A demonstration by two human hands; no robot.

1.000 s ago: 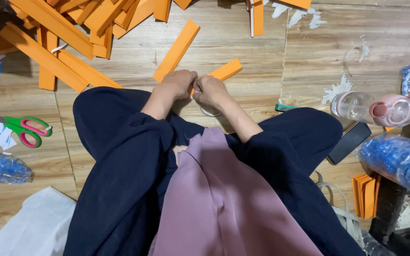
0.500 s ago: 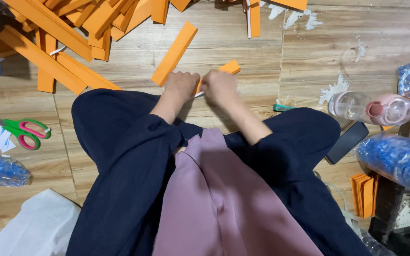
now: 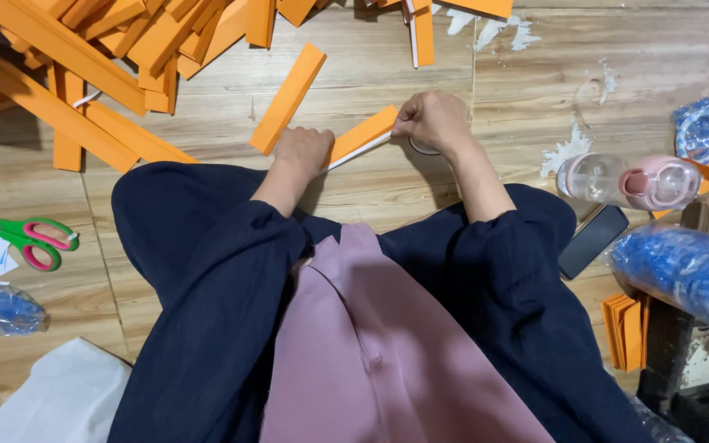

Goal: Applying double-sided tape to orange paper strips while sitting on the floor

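Floor: wooden boards, littered with orange strips.
Hidden: left hand covers the strip's end; its grip unclear.
Right hand: pinching the strip's other end.
Nearby: scissors, bottle.

Blue plastic bag right; dark phone beside

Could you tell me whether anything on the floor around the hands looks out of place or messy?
Yes. A bottle with a pink cap lies on its side on the floor, not upright. Torn white scraps are stuck to the boards near it. The orange strips at upper left are heaped criss-cross rather than stacked.
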